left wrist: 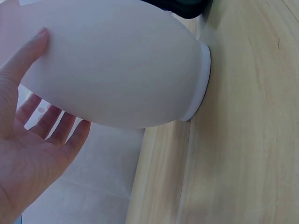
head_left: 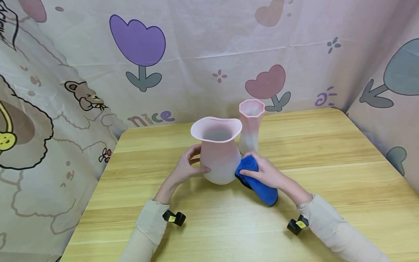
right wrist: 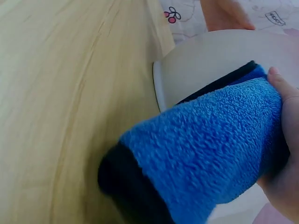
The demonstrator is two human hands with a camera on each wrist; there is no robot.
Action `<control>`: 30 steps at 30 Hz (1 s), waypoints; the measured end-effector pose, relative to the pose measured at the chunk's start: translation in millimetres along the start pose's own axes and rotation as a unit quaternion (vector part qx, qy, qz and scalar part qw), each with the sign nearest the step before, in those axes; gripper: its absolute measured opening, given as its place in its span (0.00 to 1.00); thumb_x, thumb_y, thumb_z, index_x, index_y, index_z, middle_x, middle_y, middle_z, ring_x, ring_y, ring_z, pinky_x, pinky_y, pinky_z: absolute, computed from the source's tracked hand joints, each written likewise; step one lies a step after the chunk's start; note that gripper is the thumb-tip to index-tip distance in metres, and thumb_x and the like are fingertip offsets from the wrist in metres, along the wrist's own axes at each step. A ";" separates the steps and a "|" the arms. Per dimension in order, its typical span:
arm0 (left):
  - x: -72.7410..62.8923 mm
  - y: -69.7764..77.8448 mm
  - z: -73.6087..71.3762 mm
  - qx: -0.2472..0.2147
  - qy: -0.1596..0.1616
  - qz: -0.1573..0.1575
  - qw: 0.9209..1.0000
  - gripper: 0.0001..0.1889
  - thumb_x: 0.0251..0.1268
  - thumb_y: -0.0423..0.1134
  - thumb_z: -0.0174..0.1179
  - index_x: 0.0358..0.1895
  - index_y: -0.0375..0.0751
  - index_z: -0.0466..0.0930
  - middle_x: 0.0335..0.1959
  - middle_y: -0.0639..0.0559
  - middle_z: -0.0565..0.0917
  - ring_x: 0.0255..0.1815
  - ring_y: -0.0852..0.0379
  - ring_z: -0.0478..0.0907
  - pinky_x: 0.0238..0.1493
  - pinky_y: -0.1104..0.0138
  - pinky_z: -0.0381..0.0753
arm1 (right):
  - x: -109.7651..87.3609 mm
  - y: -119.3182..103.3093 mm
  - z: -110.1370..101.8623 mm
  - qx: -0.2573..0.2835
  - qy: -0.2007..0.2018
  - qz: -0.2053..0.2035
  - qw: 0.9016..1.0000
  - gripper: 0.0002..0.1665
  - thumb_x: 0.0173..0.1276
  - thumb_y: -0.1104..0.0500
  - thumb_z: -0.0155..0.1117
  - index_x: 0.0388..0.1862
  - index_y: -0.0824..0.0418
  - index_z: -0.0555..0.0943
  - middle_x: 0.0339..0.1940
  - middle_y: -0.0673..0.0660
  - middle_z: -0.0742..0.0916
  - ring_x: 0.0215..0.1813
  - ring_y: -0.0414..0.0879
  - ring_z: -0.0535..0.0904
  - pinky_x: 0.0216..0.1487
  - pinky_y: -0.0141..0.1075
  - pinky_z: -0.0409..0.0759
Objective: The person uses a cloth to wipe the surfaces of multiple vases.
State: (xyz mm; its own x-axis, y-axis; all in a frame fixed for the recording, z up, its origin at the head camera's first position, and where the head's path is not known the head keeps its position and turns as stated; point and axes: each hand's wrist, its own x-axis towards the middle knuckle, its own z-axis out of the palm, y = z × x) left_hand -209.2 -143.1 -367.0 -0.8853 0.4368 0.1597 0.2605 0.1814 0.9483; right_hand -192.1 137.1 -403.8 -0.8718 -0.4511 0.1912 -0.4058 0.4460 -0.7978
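A pink-and-white vase (head_left: 220,160) with a wavy flared rim stands upright on the table. My left hand (head_left: 188,166) holds its left side, thumb on the front and fingers round towards the back; the left wrist view shows the thumb (left wrist: 29,53) on the pale wall. In my right hand (head_left: 266,173) is a folded blue cloth (head_left: 262,189) with a dark edge, gripped against the vase's lower right side. Seen from the right wrist, the cloth (right wrist: 205,144) covers part of the vase (right wrist: 196,58), and the fingers behind it are largely hidden.
Behind and to the right stands a slimmer pink-and-white vase (head_left: 251,123) with an angular rim, close to the right hand. The wooden table (head_left: 327,153) ends at a printed cloth backdrop (head_left: 196,43) at the back and sides.
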 end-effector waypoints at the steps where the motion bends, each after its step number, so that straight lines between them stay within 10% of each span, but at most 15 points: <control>1: 0.0 0.2 0.0 -0.001 0.001 0.001 1.000 0.39 0.40 0.23 0.66 0.62 0.32 0.62 0.59 0.35 0.69 0.60 0.42 0.64 0.58 0.51 0.68 | -0.4 1.4 0.4 -0.006 -0.002 -0.001 1.000 0.22 0.61 0.52 0.62 0.49 0.58 0.67 0.39 0.55 0.80 0.40 0.47 0.76 0.41 0.40 0.76; 9: 1.9 -9.3 -1.3 -0.006 0.002 0.004 1.000 0.39 0.41 0.26 0.68 0.62 0.34 0.62 0.60 0.38 0.68 0.61 0.44 0.64 0.58 0.52 0.68 | -2.7 11.0 2.8 -0.045 -0.011 0.006 0.999 0.23 0.60 0.46 0.62 0.48 0.55 0.68 0.43 0.52 0.79 0.45 0.46 0.75 0.46 0.41 0.74; 19: 7.0 -33.4 -2.7 -0.003 0.006 0.008 1.000 0.39 0.41 0.28 0.69 0.63 0.41 0.63 0.60 0.45 0.70 0.60 0.49 0.65 0.58 0.55 0.69 | 5.4 -14.1 -5.7 0.033 0.041 -0.009 0.999 0.24 0.62 0.55 0.62 0.52 0.62 0.66 0.45 0.60 0.79 0.45 0.53 0.76 0.45 0.47 0.77; 30: 0.3 -5.3 0.6 -0.013 0.005 0.002 1.000 0.38 0.41 0.25 0.67 0.61 0.31 0.62 0.59 0.36 0.68 0.60 0.42 0.64 0.58 0.50 0.67 | 28.5 -60.4 -23.2 0.082 0.134 -0.067 0.985 0.27 0.58 0.56 0.65 0.51 0.65 0.65 0.48 0.64 0.77 0.48 0.56 0.74 0.47 0.53 0.75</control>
State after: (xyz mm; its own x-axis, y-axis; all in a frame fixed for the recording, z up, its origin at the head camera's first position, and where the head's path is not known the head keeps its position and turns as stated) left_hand -210.5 -143.4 -372.1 -0.8882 0.4282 0.1665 0.2541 0.1559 0.9545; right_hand -198.8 115.3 -336.9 -0.8639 -0.2674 0.4269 -0.4908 0.2564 -0.8327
